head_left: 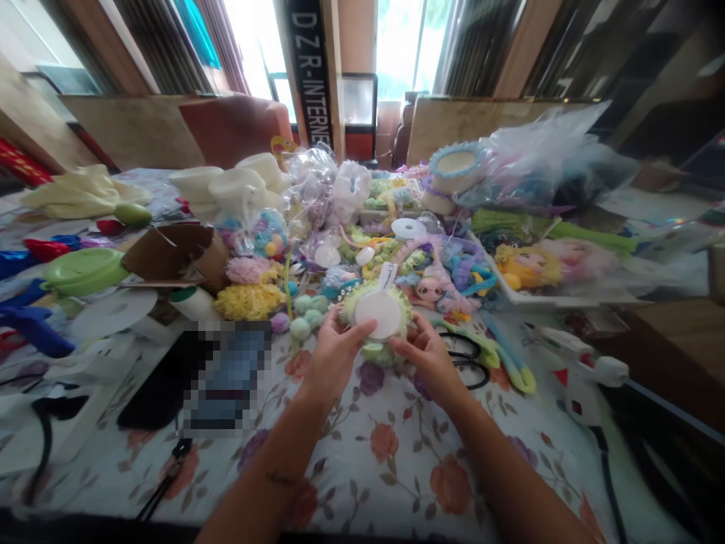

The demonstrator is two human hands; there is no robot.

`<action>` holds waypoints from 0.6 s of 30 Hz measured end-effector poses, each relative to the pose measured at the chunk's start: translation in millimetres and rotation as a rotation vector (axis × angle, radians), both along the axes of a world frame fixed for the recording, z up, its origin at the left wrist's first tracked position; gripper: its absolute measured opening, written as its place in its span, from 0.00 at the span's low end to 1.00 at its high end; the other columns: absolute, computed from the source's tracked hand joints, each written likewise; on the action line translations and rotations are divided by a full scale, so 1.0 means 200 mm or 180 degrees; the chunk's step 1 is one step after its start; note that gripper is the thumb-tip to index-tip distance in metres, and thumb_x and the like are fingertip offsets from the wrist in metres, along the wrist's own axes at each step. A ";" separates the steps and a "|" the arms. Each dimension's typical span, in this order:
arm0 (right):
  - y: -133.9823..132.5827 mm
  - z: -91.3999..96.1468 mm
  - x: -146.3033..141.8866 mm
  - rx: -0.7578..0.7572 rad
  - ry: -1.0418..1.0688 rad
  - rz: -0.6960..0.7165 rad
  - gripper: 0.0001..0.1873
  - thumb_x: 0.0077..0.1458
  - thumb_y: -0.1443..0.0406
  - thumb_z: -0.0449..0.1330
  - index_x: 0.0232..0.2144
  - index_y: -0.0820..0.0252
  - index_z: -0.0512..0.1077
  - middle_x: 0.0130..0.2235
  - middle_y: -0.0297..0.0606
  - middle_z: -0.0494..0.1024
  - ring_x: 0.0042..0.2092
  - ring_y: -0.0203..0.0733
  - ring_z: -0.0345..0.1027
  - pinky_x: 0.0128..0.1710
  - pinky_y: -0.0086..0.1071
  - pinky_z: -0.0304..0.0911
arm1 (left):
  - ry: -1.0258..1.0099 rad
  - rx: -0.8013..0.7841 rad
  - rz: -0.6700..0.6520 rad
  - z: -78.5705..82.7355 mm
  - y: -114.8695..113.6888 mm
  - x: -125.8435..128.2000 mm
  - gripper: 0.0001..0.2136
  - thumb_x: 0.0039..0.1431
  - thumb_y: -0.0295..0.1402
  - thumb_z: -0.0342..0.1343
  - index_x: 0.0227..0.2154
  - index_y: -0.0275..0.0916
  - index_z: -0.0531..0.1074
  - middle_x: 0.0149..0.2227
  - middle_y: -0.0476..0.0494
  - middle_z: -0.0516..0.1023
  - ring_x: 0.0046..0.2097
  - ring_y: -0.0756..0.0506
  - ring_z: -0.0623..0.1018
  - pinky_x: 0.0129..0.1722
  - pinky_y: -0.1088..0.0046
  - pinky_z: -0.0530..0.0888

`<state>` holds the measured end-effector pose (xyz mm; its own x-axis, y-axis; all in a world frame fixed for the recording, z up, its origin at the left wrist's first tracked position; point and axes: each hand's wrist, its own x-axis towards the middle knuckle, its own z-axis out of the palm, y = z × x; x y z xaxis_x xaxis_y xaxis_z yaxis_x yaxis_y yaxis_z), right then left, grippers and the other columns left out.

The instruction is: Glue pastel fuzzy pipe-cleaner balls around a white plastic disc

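Note:
Both hands hold a pale green ruffled piece [371, 291] above the table. Its round white disc [377, 316] faces me, and a white printed tag [387, 278] sticks up from the top. My left hand [337, 351] grips the left edge, its thumb lying on the disc. On the right edge, the fingers of my right hand [424, 353] are closed. Black-handled scissors [481, 374] lie just right of that hand. Pale pom-poms [306, 317] are beside my left hand. A pink-haired doll's head [430, 289] rests behind my right hand.
A glue gun [583, 404] with its cord lies at right, near a white tray [532, 301] of dolls. At left are a dark phone [164, 381], an open cardboard box [175, 257] and a white ribbon spool [116, 313]. Bagged craft pieces [317, 189] crowd the back.

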<state>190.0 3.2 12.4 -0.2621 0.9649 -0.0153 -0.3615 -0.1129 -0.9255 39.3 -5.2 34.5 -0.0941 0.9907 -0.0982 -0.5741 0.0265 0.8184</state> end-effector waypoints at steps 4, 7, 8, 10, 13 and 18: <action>0.00 0.02 0.00 0.0038 0.0006 0.0016 0.33 0.44 0.59 0.71 0.52 0.56 0.67 0.50 0.41 0.80 0.50 0.48 0.74 0.47 0.36 0.71 | -0.0007 -0.0058 -0.0160 -0.01 0.00 0.00 0.26 0.49 0.29 0.68 0.52 0.38 0.69 0.46 0.42 0.79 0.48 0.43 0.79 0.45 0.72 0.74; 0.00 0.01 -0.01 0.0108 0.0120 -0.0144 0.30 0.45 0.59 0.71 0.51 0.55 0.69 0.53 0.40 0.77 0.53 0.48 0.72 0.49 0.35 0.70 | 0.0116 0.0011 -0.0236 -0.01 -0.02 0.02 0.25 0.50 0.30 0.68 0.52 0.38 0.68 0.48 0.41 0.78 0.49 0.43 0.78 0.47 0.70 0.74; 0.00 0.01 -0.01 0.0068 0.0128 -0.0206 0.30 0.45 0.59 0.71 0.50 0.55 0.70 0.53 0.40 0.78 0.53 0.48 0.72 0.49 0.35 0.70 | 0.0214 0.0067 -0.0220 -0.01 -0.03 0.03 0.26 0.49 0.31 0.68 0.51 0.39 0.68 0.48 0.41 0.78 0.49 0.43 0.78 0.48 0.70 0.74; 0.00 -0.01 -0.02 -0.0086 0.0140 -0.0296 0.28 0.44 0.59 0.71 0.49 0.55 0.71 0.51 0.41 0.78 0.52 0.49 0.73 0.48 0.36 0.70 | 0.0529 0.0150 -0.0152 -0.01 -0.04 0.05 0.26 0.49 0.33 0.69 0.51 0.39 0.68 0.49 0.41 0.78 0.50 0.41 0.77 0.50 0.68 0.73; -0.01 -0.04 0.00 -0.0265 0.0221 -0.0324 0.29 0.42 0.61 0.73 0.48 0.57 0.71 0.49 0.42 0.79 0.50 0.50 0.74 0.46 0.37 0.71 | 0.1154 0.0015 -0.0121 -0.01 -0.04 0.02 0.28 0.47 0.37 0.70 0.52 0.40 0.69 0.48 0.41 0.78 0.51 0.40 0.77 0.48 0.68 0.73; 0.00 -0.07 0.04 -0.0263 0.0343 -0.0399 0.34 0.41 0.63 0.73 0.51 0.57 0.68 0.51 0.42 0.79 0.52 0.50 0.73 0.50 0.39 0.69 | 0.1680 -0.0235 0.0663 0.01 0.01 -0.18 0.25 0.50 0.47 0.64 0.49 0.41 0.71 0.43 0.42 0.76 0.45 0.42 0.77 0.44 0.67 0.74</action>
<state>198.9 2.6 -0.8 -0.1444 0.9867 -0.0742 -0.4739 -0.1348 -0.8702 3.1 -3.8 35.9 -0.3418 0.9383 -0.0530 -0.0874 0.0244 0.9959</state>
